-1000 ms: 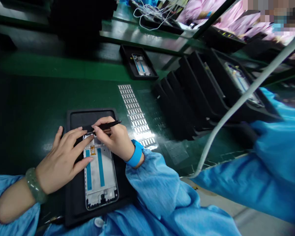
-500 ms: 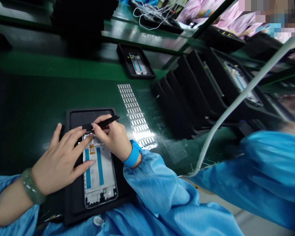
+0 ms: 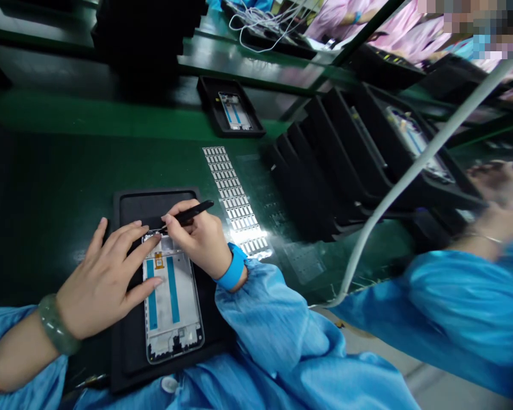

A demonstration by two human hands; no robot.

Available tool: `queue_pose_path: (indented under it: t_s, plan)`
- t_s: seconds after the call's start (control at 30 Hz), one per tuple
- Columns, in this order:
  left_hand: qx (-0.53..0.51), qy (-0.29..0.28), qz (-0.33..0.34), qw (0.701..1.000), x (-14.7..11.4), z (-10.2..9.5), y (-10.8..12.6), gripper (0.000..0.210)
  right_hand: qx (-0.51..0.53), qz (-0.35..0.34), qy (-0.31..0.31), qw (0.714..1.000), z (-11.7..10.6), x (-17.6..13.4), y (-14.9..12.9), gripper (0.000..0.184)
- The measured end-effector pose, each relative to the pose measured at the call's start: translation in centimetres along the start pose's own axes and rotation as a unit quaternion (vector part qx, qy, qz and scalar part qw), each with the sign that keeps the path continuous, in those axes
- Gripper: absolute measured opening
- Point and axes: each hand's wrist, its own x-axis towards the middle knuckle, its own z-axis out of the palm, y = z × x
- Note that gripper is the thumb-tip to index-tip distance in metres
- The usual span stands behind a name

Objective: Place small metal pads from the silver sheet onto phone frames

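Black tweezers pinched in right hand; left hand, fingers spread, presses phone frame.

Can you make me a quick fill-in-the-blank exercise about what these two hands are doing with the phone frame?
1. The right hand holds black ____.
2. The phone frame lies in a black ____.
3. The left hand rests its fingers on the frame's ____ edge.
4. The right wrist wears a ____ strap.

Missing words: tweezers; tray; left; blue

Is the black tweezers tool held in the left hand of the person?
No, the right hand grips the black tweezers tool, while the left hand lies flat on the white phone frame.
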Motion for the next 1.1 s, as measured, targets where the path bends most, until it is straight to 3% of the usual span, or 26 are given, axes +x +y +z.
queue_pose_path:
  t_s: [0.5, 0.83, 1.1]
  plan:
    - [-0.033, -0.002, -0.010, 0.999, -0.02, 0.13, 0.03, 0.058, -0.057, -0.064, -0.017, 0.996, -0.61, -0.48, -0.10, 0.008]
    - [-0.034, -0.006, -0.013, 0.999, -0.03, 0.07, 0.10, 0.057, -0.047, -0.064, -0.069, 0.994, -0.89, -0.31, 0.04, 0.011]
    - [-0.035, -0.005, -0.013, 0.999, -0.04, 0.12, 0.09, 0.058, -0.068, -0.111, -0.080, 0.988, -0.90, -0.49, -0.04, 0.010]
